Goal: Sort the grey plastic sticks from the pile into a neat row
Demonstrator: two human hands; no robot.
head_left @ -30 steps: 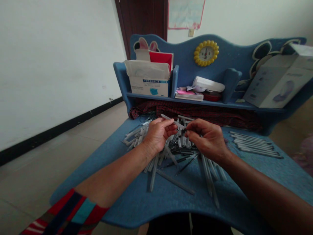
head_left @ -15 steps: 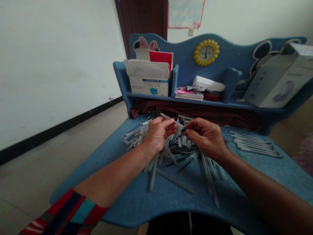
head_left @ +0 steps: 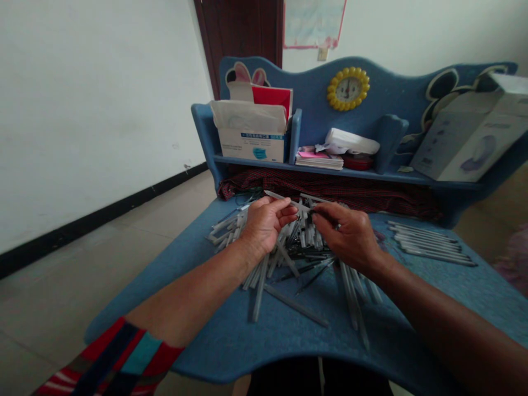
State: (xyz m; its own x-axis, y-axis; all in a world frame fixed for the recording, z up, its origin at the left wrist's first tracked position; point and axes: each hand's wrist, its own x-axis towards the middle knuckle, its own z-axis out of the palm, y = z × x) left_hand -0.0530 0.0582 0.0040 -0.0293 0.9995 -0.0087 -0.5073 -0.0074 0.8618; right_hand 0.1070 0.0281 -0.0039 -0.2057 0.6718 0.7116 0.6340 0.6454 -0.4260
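My left hand point(head_left: 265, 221) is closed round a grey pen barrel point(head_left: 275, 196) that points up and to the left. Close beside it, my right hand point(head_left: 346, 234) pinches a thin dark pen refill point(head_left: 330, 221), its fingertips almost meeting the barrel's end. Both hands hover just above a loose pile of grey pen barrels and dark refills point(head_left: 303, 258) spread over the middle of the blue desk point(head_left: 247, 335).
A neat row of assembled pens point(head_left: 431, 242) lies at the desk's right. The shelf behind holds a mask box point(head_left: 251, 137), pink papers point(head_left: 318, 159), a yellow clock point(head_left: 348, 89) and a large white carton point(head_left: 470, 137). A dark checked cloth point(head_left: 338, 190) lies under the shelf.
Both hands have shifted slightly up and away from me over the pile. The barrel and the right fingertips have come closer together.
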